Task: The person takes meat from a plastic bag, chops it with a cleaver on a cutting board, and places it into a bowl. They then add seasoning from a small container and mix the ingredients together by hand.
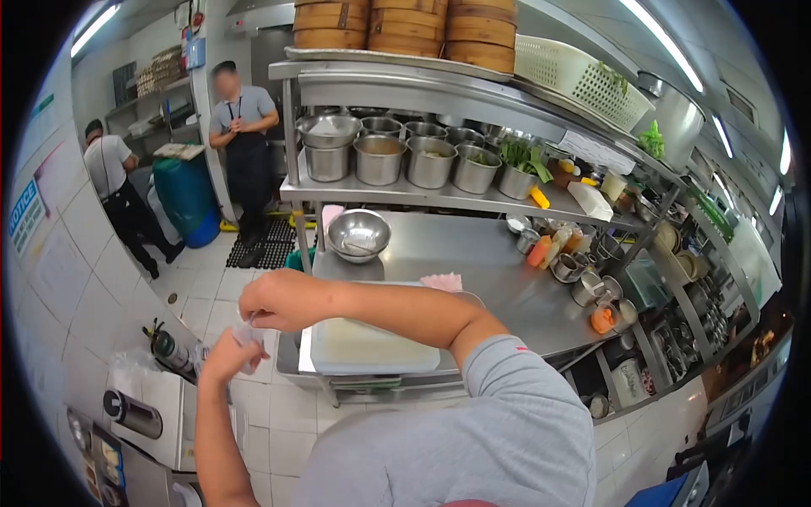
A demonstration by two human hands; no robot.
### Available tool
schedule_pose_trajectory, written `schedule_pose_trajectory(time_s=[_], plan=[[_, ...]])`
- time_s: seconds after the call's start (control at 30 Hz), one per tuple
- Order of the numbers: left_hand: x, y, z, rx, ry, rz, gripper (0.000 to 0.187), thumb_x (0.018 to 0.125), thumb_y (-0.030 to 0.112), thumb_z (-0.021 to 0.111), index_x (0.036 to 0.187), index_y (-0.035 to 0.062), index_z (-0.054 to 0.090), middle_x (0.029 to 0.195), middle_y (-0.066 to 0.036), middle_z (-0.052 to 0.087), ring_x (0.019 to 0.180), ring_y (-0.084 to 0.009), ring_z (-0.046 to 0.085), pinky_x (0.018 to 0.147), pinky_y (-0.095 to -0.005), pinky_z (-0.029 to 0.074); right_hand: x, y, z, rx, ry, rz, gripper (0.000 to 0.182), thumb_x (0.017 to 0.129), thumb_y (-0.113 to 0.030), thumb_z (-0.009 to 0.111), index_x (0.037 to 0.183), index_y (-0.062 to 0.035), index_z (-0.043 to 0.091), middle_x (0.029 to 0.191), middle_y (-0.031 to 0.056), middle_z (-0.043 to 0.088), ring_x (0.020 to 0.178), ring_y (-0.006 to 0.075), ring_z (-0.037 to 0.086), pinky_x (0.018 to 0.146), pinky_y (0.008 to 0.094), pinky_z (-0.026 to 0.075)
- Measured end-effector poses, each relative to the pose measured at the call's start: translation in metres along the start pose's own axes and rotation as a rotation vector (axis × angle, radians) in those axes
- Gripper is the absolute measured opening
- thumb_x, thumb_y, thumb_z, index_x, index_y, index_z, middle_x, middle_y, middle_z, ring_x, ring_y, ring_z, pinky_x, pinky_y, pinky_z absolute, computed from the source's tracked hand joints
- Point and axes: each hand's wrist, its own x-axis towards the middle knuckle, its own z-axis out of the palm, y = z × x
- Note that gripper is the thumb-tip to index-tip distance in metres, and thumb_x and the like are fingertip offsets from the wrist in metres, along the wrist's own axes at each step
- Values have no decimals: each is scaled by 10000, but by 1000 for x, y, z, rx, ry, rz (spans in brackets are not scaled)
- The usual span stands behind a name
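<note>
We pinch a thin clear glove (247, 336) between both hands: our right hand (274, 302) grips its top edge with closed fingers, our left hand (226, 356) curls around its lower part. It hangs over the floor, left of the steel table (473, 262) with its white board (372, 345).

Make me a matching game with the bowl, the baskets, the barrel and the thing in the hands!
1 metal bowl
2 bamboo steamers
3 blue barrel
4 clear plastic piece

a on the top shelf
b on the floor by the standing person
c between the left hand and right hand
d on the steel table

Pairs: 1-d, 2-a, 3-b, 4-c
</note>
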Motion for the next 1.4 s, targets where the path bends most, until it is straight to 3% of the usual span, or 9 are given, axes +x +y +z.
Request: schedule_pose_trajectory(time_s=[0.17,0.3,0.37,0.5,0.67,0.8,1.0,1.17,1.4], plan=[[3,24,29,85,29,-120,316,1031,362,798,978,56,741,774,-18,679,675,-138,635,698,-354,581,-4,-1,-11,207,-9,423,150,935,-174,755,969,-28,755,901,149,786,942,360,779,792,479,592],[12,19,37,-63,191,-146,225,1080,260,717,1062,36,733,836,-39,686,729,-142,648,748,-371,573,-17,-13,3,-111,161,399,298,922,-230,819,1167,-78,745,1317,183,746,1095,352,766,882,465,599],[16,22,37,89,176,-99,214,1089,239,695,1094,28,725,849,-48,686,729,-145,649,736,-367,563,-17,-23,11,-393,280,-206,512,909,-247,822,1389,-127,690,1438,98,703,1212,322,729,1084,501,543],[21,3,38,402,111,164,192,1098,193,649,1138,17,717,846,-64,686,741,-160,654,682,-352,530,-26,-17,43,-614,70,-236,772,933,-223,761,1658,-134,512,1366,113,733,1323,304,685,1356,573,228],[5,58,57,342,72,-213,197,1088,164,660,1160,-12,711,920,-124,747,869,-294,706,799,-437,559,-33,14,57,-464,-309,180,475,961,-249,760,1406,-98,690,1127,101,788,1119,342,751,1155,540,472],[-5,41,57,562,106,157,254,1089,204,683,1222,-13,686,962,-234,751,888,-449,710,836,-498,559,-36,10,44,-136,-517,322,249,1076,-273,677,1086,-32,736,1011,173,776,937,426,747,865,545,575],[-18,51,59,705,28,-29,273,1060,170,692,1270,-2,666,1060,-285,729,1045,-521,678,878,-518,557,-29,10,31,236,-564,341,336,1088,-300,628,1076,12,751,975,261,770,961,472,743,877,566,573],[-23,78,105,972,487,487,315,1053,101,673,1337,-30,631,1152,-232,716,1199,-466,656,1051,-618,439,-13,-8,28,81,-540,390,390,1110,-345,615,1065,24,733,957,253,758,945,466,737,870,566,569],[-49,72,97,848,243,377,218,1066,51,626,1272,-21,640,1051,-172,659,1048,-421,608,995,-578,426,-24,9,-2,305,-708,183,424,1167,-384,562,1124,-6,750,1001,188,772,888,395,735,836,524,575]])
